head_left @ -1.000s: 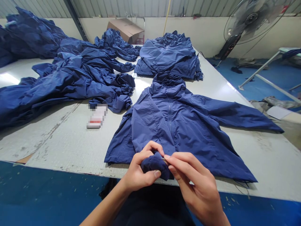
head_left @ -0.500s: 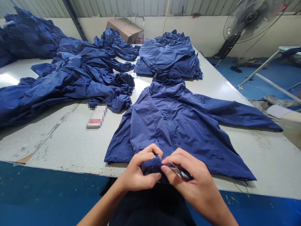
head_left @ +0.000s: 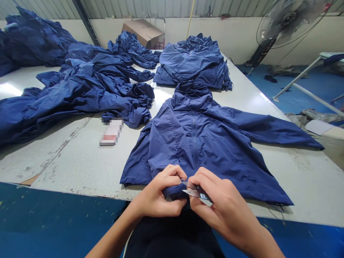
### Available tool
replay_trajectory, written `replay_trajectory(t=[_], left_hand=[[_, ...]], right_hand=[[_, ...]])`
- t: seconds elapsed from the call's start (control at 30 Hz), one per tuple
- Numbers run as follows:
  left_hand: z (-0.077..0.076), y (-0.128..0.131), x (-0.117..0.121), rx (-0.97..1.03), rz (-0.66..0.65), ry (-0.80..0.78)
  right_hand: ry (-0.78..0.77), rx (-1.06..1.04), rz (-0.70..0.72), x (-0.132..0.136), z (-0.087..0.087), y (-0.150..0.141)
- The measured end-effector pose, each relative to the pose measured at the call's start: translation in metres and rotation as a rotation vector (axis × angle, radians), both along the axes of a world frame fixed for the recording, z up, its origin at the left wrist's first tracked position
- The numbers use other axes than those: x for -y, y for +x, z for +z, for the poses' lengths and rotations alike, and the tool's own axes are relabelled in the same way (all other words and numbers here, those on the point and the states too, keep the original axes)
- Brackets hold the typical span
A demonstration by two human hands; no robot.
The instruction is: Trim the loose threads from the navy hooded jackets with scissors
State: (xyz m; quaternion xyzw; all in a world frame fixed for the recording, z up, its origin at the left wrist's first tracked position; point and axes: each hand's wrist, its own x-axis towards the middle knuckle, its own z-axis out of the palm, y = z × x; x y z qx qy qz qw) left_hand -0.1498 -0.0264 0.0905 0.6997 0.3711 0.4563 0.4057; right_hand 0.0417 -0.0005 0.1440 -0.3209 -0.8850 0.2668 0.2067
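A navy hooded jacket [head_left: 204, 143] lies spread flat on the grey table [head_left: 75, 157], zipper up, hem toward me. My left hand [head_left: 158, 197] is closed around a bunched bit of the hem at the table's near edge. My right hand [head_left: 215, 204] is closed too, pinching a small metal cutting tool [head_left: 196, 191] whose blade tip touches the bunched fabric between the two hands.
A heap of navy jackets [head_left: 70, 86] covers the table's left side, and a neater stack [head_left: 192, 62] sits behind the spread jacket. A small white-and-red packet [head_left: 111, 132] lies on the table. A cardboard box [head_left: 143, 32], a fan [head_left: 290, 21] and a blue floor [head_left: 303, 86] lie beyond.
My right hand has turned so the small metal tool shows, its tip now against the bunched hem. My left hand has tightened on the fabric, which sits lower than before.
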Motion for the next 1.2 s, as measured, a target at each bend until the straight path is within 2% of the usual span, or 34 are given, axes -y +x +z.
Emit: replay_trajectory(t=[0.13,0.4,0.6,0.73,0.97,1.1,1.2], left_hand=[[-0.004,0.000,0.001,0.040,-0.018,-0.027],[-0.004,0.003,0.001,0.104,-0.051,-0.068],[-0.005,0.002,0.001,0.146,-0.055,-0.089],[-0.007,0.001,0.000,0.177,-0.064,-0.084],[-0.008,0.000,0.001,0.130,-0.061,-0.070],[-0.009,0.001,0.002,0.105,-0.059,-0.069],[-0.010,0.002,0.002,0.133,-0.063,-0.074]], right_hand=[[-0.010,-0.026,-0.019,0.002,-0.007,-0.006],[-0.433,-0.205,-0.023,0.000,-0.017,-0.006],[-0.583,-0.305,-0.064,-0.002,-0.015,0.000],[-0.557,-0.286,-0.089,0.000,-0.015,0.001],[-0.310,-0.181,-0.033,0.001,-0.013,0.001],[-0.276,-0.100,0.002,0.002,-0.010,0.001],[-0.316,-0.085,-0.004,0.003,-0.010,-0.001]])
